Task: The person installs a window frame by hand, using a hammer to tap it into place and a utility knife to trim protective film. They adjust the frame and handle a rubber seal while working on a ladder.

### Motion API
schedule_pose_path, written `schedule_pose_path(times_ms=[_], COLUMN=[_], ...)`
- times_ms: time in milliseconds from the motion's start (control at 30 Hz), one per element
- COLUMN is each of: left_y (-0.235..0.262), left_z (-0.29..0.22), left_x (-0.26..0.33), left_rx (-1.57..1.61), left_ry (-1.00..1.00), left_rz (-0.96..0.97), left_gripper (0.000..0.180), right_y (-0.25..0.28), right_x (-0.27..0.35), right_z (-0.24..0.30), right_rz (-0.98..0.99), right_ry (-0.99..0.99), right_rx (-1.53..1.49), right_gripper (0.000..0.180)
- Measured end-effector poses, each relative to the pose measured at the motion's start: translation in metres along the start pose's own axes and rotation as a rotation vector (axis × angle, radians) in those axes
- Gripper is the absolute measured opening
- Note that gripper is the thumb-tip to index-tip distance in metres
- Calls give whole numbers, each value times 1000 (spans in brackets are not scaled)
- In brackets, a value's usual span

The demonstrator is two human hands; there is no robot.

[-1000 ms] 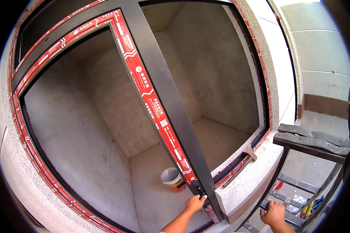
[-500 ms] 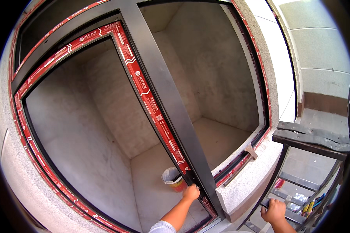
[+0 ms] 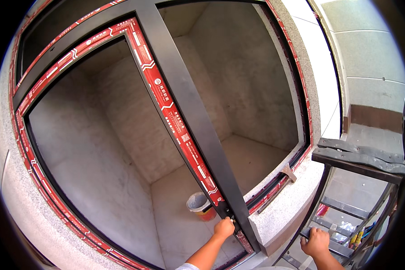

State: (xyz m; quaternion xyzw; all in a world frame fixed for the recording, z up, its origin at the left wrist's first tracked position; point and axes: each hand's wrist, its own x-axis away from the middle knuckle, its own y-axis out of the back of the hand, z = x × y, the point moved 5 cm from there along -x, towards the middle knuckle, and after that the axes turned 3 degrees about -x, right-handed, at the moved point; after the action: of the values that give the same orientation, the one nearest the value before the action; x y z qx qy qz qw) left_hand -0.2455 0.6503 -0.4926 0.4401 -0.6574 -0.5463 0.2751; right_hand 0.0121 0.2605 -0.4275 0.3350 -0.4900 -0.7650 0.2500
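Note:
My left hand [image 3: 224, 227] is closed at the lower part of a dark door leaf's upright, where dark fittings sit. Its fingers hide whatever they grip. Red printed protective film [image 3: 180, 128] covers most of that upright, which stands beside a wide grey post [image 3: 191, 90]. Lower right, my right hand [image 3: 316, 242] has its fingers curled over a rung of a metal stepladder [image 3: 344, 209].
Inside the bare room a white bucket [image 3: 199, 204] with red and yellow below stands on the floor. A hammer [image 3: 289, 174] lies on the right sill. Coloured hand tools [image 3: 357, 237] and clear plastic [image 3: 345, 227] show through the ladder.
My left hand has shifted slightly right and down at the door upright, still closed. My right hand stays on the ladder rung. The whole view has shifted a little.

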Motion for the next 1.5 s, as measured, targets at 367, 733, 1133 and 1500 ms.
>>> schedule_pose_path(times_ms=[367, 733, 1133, 1500], left_y=[-3, -6, 12, 2], left_z=[-19, -13, -27, -26], left_x=[36, 14, 26, 16], left_rx=[-11, -14, -52, -26], left_ry=[10, 45, 87, 101], left_rz=[-74, 2, 125, 113], left_gripper=[34, 38, 51, 50], right_y=[-6, -6, -7, -4], right_x=[-1, -3, -3, -3], right_z=[-1, -3, -4, -5], right_rz=[-3, -1, -22, -26], right_ry=[-7, -4, 22, 31], right_rx=[-9, -3, -19, -58], right_gripper=[49, 49, 49, 47])
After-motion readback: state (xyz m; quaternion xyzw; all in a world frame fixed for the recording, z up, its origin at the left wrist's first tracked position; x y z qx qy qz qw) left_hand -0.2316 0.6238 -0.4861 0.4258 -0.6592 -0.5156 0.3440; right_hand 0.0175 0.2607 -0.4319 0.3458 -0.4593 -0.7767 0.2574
